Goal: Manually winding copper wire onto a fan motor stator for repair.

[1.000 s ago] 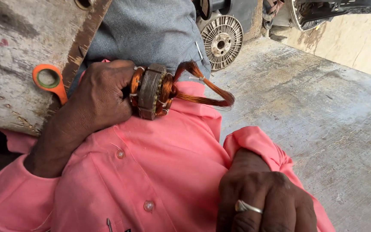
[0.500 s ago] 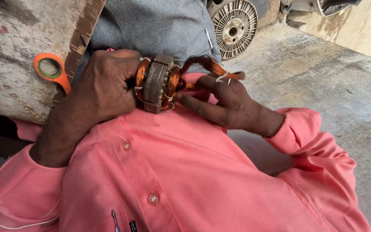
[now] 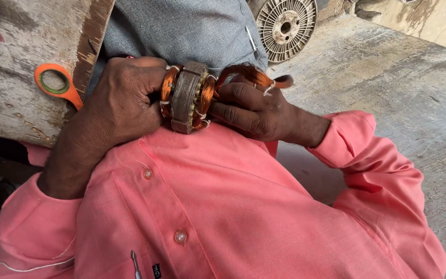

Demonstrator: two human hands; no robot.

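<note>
Right hand [image 3: 256, 111] has closed in, fingers now gripping the stator [image 3: 188, 97].

Lighting: bright, soft daylight, even across the frame; strongest on the concrete floor [image 3: 388, 77] at upper right, dim in the shaded gap at lower left. Shadows: faint, soft-edged, under the pink sleeve [image 3: 378, 170]; no harsh glare. Quality: sharp at centre, slight softness and wide-angle stretch toward the edges.

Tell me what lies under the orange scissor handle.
The orange scissor handle lies on a worn wooden board. Its blades are hidden behind the left hand, which holds the copper-wound stator.
</note>
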